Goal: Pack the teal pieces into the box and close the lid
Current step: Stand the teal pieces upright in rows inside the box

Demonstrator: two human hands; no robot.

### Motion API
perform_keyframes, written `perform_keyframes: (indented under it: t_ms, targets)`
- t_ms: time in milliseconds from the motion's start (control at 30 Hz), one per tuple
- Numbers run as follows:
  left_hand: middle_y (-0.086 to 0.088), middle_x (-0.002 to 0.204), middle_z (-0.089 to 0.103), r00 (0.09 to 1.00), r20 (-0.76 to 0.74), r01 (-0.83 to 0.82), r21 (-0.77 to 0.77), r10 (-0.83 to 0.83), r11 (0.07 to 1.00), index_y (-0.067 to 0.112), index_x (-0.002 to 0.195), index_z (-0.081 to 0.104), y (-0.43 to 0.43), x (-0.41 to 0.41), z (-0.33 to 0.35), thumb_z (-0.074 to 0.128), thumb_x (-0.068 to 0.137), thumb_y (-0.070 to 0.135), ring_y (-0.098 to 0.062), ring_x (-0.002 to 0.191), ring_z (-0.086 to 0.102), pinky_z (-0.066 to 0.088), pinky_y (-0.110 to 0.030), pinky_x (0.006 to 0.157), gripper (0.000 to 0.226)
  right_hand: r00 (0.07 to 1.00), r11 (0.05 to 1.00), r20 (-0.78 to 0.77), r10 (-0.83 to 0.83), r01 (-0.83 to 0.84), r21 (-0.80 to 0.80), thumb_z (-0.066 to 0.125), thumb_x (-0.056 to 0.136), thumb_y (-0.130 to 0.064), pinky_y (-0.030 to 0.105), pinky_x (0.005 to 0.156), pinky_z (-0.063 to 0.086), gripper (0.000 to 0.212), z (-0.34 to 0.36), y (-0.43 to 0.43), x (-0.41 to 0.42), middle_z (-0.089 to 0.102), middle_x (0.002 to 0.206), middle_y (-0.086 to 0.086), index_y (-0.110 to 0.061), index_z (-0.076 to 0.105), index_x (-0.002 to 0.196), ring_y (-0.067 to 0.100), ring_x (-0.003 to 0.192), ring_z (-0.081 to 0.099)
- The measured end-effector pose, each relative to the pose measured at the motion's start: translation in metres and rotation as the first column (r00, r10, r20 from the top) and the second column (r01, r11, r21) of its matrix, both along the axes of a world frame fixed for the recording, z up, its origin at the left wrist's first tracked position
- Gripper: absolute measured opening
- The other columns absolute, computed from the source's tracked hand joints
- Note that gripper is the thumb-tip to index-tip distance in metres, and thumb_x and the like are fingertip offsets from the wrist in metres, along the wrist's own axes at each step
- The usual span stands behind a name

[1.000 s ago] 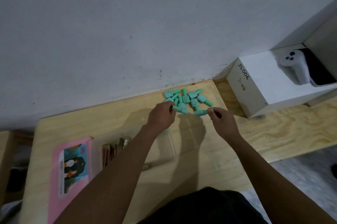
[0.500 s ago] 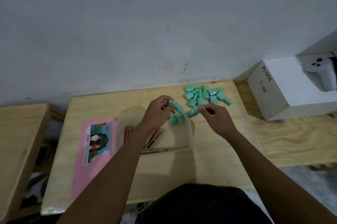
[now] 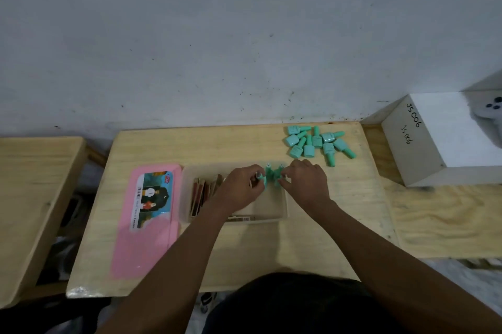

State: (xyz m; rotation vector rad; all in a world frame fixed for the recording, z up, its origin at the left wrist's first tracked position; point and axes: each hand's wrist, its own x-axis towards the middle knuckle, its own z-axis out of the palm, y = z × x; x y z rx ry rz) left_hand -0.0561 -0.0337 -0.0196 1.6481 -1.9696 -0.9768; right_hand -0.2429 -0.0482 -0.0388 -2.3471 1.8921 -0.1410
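Both forearms are stretched forward over the wooden table [image 3: 244, 252] and brought together above the clear box [image 3: 284, 211]. The left hand [image 3: 240, 187] is curled, knuckles up, and a teal piece [image 3: 261, 179] is pinched at its fingertips. The right hand [image 3: 307, 183] is likewise curled, and a second teal piece [image 3: 277, 178] is gripped in its fingers. Both pieces are held over the box's far right part. The remaining teal pieces [image 3: 315, 143] are heaped near the table's far right corner. Brown sticks [image 3: 201, 195] are seen in the box's left part. The pink lid [image 3: 152, 225] is laid flat just left of the box.
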Motion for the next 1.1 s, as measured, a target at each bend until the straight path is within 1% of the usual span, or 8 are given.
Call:
perform_keyframes:
  t_ms: [33, 133, 233, 333, 433, 600, 733, 1100]
  targets:
    - [0.007, 0.068, 0.057, 0.999, 0.028, 0.026, 0.002, -0.026, 1.0, 0.019, 0.1, 0.065, 0.001, -0.001, -0.003, 0.061, 0.085, 0.018, -0.003, 0.05, 0.047, 0.037, -0.011, 0.049, 0.016, 1.0, 1.0, -0.025, -0.004, 0.004, -0.005, 0.068, 0.081, -0.037, 0.034, 0.069, 0.041, 0.02, -0.002, 0.0, 0.001, 0.067, 0.086, 0.002, -0.021, 0.076, 0.087, 0.025, 0.085, 0.06]
    - [0.002, 0.079, 0.064, 0.991, 0.099, 0.088, 0.019, -0.09, 0.996, 0.02, 0.104, 0.066, 0.001, -0.004, -0.011, 0.059, 0.085, 0.019, -0.008, 0.058, 0.049, 0.047, -0.028, 0.062, 0.021, 0.997, 0.999, -0.059, -0.049, 0.048, -0.019, 0.073, 0.076, -0.04, 0.034, 0.066, 0.042, 0.018, -0.005, 0.0, 0.001, 0.067, 0.08, 0.0, -0.023, 0.077, 0.082, 0.024, 0.08, 0.06]
    - [0.0, 0.094, 0.067, 0.976, 0.164, 0.147, 0.008, -0.146, 0.989, 0.019, 0.109, 0.066, -0.001, -0.009, -0.015, 0.056, 0.087, 0.018, -0.012, 0.071, 0.055, 0.048, -0.029, 0.07, 0.024, 0.997, 0.998, -0.058, -0.057, 0.055, -0.036, 0.076, 0.073, -0.042, 0.034, 0.066, 0.043, 0.019, -0.005, -0.002, -0.001, 0.067, 0.078, -0.001, -0.024, 0.078, 0.08, 0.024, 0.078, 0.061]
    - [0.0, 0.103, 0.067, 0.958, 0.225, 0.182, -0.008, -0.176, 0.983, 0.021, 0.112, 0.064, -0.004, -0.012, -0.021, 0.052, 0.089, 0.019, -0.019, 0.088, 0.062, 0.052, -0.033, 0.076, 0.026, 0.998, 0.999, -0.041, -0.041, 0.04, -0.018, 0.072, 0.078, -0.043, 0.035, 0.068, 0.043, 0.022, -0.006, -0.004, -0.004, 0.068, 0.084, 0.0, -0.023, 0.078, 0.087, 0.023, 0.082, 0.061]
    - [0.0, 0.11, 0.066, 0.948, 0.265, 0.187, -0.004, -0.179, 0.982, 0.021, 0.118, 0.061, -0.008, -0.015, -0.027, 0.049, 0.091, 0.021, -0.02, 0.094, 0.062, 0.052, -0.035, 0.079, 0.03, 1.0, 0.999, 0.001, -0.018, 0.018, 0.029, 0.062, 0.086, -0.044, 0.035, 0.073, 0.042, 0.029, -0.007, -0.005, -0.006, 0.066, 0.097, 0.0, -0.023, 0.074, 0.102, 0.022, 0.093, 0.059]
    - [0.0, 0.106, 0.064, 0.959, 0.254, 0.136, -0.031, -0.124, 0.99, 0.02, 0.116, 0.063, -0.01, -0.023, -0.032, 0.053, 0.091, 0.029, -0.02, 0.092, 0.062, 0.05, -0.032, 0.074, 0.028, 0.996, 0.996, 0.086, -0.017, 0.009, 0.086, 0.061, 0.089, -0.041, 0.035, 0.072, 0.044, 0.03, -0.004, -0.005, -0.008, 0.064, 0.103, 0.002, -0.022, 0.072, 0.11, 0.022, 0.098, 0.058]
    - [0.0, 0.103, 0.064, 0.979, 0.198, 0.055, -0.036, -0.047, 0.998, 0.02, 0.112, 0.065, -0.009, -0.028, -0.035, 0.054, 0.092, 0.027, -0.02, 0.089, 0.062, 0.053, -0.038, 0.075, 0.024, 0.994, 0.993, 0.11, -0.027, 0.014, 0.114, 0.06, 0.09, -0.04, 0.034, 0.073, 0.044, 0.031, -0.002, -0.004, -0.01, 0.063, 0.105, 0.002, -0.023, 0.07, 0.113, 0.02, 0.1, 0.057]
    - [-0.006, 0.105, 0.067, 0.974, 0.222, 0.007, -0.18, 0.034, 0.984, 0.012, 0.115, 0.064, -0.009, -0.036, -0.042, 0.054, 0.091, 0.017, -0.024, 0.092, 0.063, 0.052, -0.038, 0.077, 0.026, 0.99, 0.996, 0.124, -0.072, 0.065, 0.057, 0.067, 0.085, -0.038, 0.033, 0.063, 0.045, 0.025, -0.006, -0.001, -0.005, 0.065, 0.091, 0.001, -0.022, 0.075, 0.102, 0.022, 0.088, 0.06]
